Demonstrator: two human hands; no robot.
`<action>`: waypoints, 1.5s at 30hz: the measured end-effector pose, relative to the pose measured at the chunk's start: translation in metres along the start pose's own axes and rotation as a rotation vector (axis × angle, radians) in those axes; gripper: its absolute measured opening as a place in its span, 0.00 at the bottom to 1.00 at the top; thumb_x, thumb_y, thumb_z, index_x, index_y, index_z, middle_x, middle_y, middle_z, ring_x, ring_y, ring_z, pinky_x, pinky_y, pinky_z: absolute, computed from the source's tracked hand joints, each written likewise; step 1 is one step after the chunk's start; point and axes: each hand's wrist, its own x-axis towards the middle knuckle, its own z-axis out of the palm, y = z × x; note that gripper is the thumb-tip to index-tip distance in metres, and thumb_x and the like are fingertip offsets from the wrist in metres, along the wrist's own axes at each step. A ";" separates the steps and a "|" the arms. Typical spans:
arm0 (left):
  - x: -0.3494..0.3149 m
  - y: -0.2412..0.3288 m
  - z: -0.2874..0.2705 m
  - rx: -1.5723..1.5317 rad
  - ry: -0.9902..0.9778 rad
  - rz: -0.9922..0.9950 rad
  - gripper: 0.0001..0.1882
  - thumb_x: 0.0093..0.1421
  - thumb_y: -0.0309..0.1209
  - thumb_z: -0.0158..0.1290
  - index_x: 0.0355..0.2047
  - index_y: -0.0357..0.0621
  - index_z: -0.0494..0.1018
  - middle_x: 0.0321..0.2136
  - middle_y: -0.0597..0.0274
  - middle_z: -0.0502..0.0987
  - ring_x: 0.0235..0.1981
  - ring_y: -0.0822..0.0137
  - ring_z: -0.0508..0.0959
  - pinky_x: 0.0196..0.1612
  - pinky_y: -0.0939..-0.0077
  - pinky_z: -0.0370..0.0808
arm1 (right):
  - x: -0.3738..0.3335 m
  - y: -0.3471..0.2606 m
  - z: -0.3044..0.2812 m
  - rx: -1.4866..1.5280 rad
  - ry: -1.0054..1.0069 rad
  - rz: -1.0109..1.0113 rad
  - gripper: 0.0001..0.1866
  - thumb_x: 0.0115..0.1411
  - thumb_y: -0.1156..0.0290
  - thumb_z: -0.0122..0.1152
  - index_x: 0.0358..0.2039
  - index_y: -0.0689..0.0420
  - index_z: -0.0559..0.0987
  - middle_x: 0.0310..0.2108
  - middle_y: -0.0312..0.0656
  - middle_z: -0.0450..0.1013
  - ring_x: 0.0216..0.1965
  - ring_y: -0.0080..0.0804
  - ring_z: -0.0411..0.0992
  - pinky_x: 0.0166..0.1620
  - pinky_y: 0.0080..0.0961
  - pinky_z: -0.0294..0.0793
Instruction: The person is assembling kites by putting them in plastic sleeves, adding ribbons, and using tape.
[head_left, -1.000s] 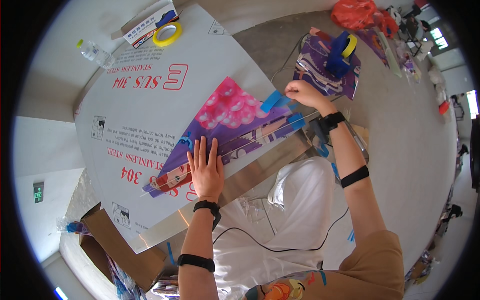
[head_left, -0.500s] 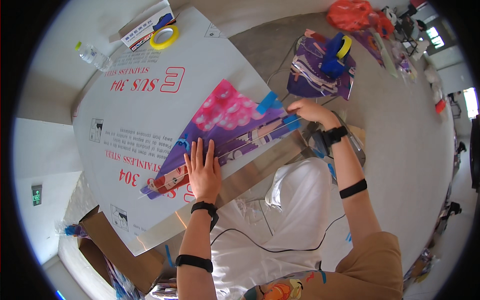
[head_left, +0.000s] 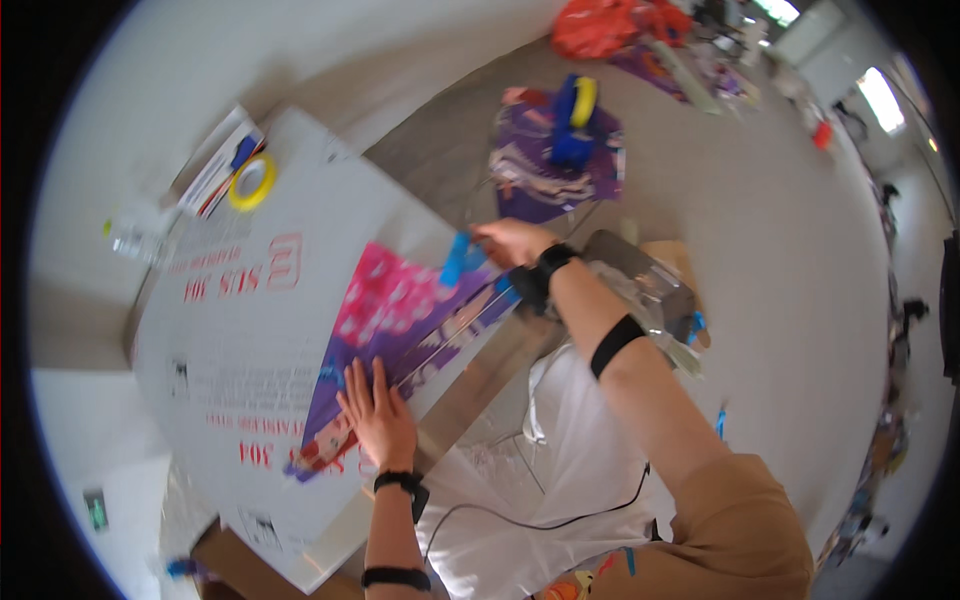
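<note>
A triangular printed sheet point(head_left: 385, 300), pink at its top and purple below, lies on the metal-edged board with thin rods along it. My left hand point(head_left: 378, 415) rests flat on its lower part, fingers stretched and a little apart. At its upper right corner my right hand point(head_left: 515, 240) has its fingers bent together by a strip of blue tape point(head_left: 460, 260). What lies between those fingertips is too blurred to make out. A second blue tape strip point(head_left: 507, 291) sits just below, partly behind my right wrist.
A yellow tape roll point(head_left: 252, 182), a box point(head_left: 222, 165) and a plastic bottle point(head_left: 138, 243) stand at the board's point(head_left: 230, 340) far left. Beyond its right edge are a blue tape dispenser point(head_left: 570, 140) on purple printed sheets and a red bag point(head_left: 595, 28). A cardboard box point(head_left: 235, 560) stands lower left.
The whole view has turned and shifted. My right hand has moved from beside the lower blue strip to the top of the upper one. My left hand stays flat on the sheet.
</note>
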 end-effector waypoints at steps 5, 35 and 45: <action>0.000 0.003 0.001 0.052 -0.032 -0.020 0.25 0.64 0.31 0.45 0.62 0.52 0.64 0.65 0.54 0.59 0.67 0.53 0.56 0.68 0.50 0.47 | 0.010 0.010 0.003 0.112 0.129 -0.018 0.24 0.59 0.49 0.62 0.40 0.58 0.74 0.28 0.40 0.72 0.26 0.27 0.67 0.30 0.26 0.68; 0.002 -0.015 -0.005 -0.313 -0.082 -0.075 0.25 0.64 0.31 0.49 0.62 0.48 0.63 0.64 0.56 0.60 0.68 0.53 0.54 0.68 0.49 0.45 | -0.112 -0.122 -0.085 -0.599 0.673 -0.884 0.16 0.60 0.71 0.56 0.47 0.64 0.77 0.38 0.43 0.75 0.35 0.32 0.76 0.38 0.26 0.74; 0.002 -0.011 -0.009 -0.183 -0.154 -0.035 0.26 0.65 0.29 0.45 0.64 0.50 0.60 0.65 0.52 0.57 0.68 0.51 0.52 0.68 0.45 0.45 | -0.075 -0.061 -0.029 -1.556 0.967 -0.503 0.07 0.56 0.72 0.55 0.35 0.53 0.79 0.46 0.48 0.74 0.46 0.47 0.73 0.42 0.42 0.74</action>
